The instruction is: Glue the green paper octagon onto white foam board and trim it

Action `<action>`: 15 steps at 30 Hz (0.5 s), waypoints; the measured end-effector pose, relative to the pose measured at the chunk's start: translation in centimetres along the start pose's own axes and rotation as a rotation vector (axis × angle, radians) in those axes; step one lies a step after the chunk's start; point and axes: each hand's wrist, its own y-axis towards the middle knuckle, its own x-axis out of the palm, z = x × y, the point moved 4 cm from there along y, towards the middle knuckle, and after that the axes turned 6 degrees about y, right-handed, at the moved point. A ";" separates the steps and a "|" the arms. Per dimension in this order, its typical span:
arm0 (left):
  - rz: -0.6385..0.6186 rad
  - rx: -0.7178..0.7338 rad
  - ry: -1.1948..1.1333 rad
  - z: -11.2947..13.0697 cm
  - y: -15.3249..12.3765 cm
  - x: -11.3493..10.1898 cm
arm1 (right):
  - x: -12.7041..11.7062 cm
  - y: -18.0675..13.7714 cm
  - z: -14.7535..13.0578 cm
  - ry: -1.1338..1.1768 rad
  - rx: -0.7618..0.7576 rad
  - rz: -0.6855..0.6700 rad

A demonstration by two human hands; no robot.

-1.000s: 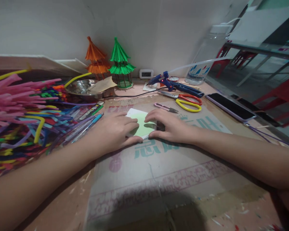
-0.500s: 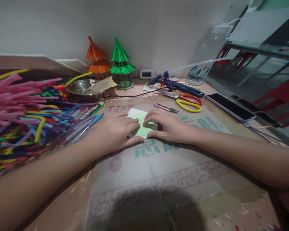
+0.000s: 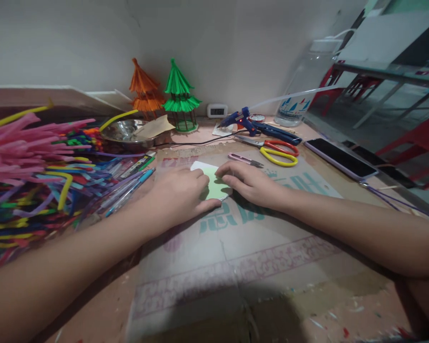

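Note:
A small light green paper (image 3: pixel 216 189) with a white part (image 3: pixel 199 165) at its far left lies on the cardboard sheet. My left hand (image 3: pixel 184 190) covers its left side, fingers curled down on it and the thumb along the near edge. From the right, my right hand (image 3: pixel 250 183) grips the paper's right edge between thumb and fingers. The fingers hide much of the paper, so I cannot tell whether it is folded or stacked. Just beyond the right hand lie pink-handled thread snips (image 3: pixel 245 159).
Scissors (image 3: pixel 279 155), a blue glue gun (image 3: pixel 240 120) and a phone (image 3: pixel 340 157) are at the right. Pipe cleaners (image 3: pixel 32 152), pens (image 3: pixel 130 190) and a metal bowl (image 3: pixel 123 133) crowd the left. Orange (image 3: pixel 145 90) and green (image 3: pixel 180 95) pagoda-like models stand behind, beside a water bottle (image 3: pixel 300 90).
My right thumb has moved up from the paper's near edge to its right side. The left hand has shifted slightly right, its fingers more curled.

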 end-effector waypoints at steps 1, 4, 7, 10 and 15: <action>-0.004 -0.006 0.014 0.3 0.2 -0.2 | 0.0 0.0 0.0 0.006 -0.005 0.002; -0.012 -0.023 0.071 1.1 0.8 -0.7 | 0.2 0.0 0.0 0.020 -0.021 0.002; 0.006 -0.031 0.107 1.6 1.0 -0.9 | 0.2 0.0 0.0 0.026 -0.021 -0.004; 0.035 -0.021 0.112 1.6 1.0 -0.7 | 0.2 0.0 0.1 0.023 -0.018 -0.010; 0.039 -0.002 0.131 1.5 0.7 -0.6 | 0.2 0.1 0.2 0.029 -0.013 -0.017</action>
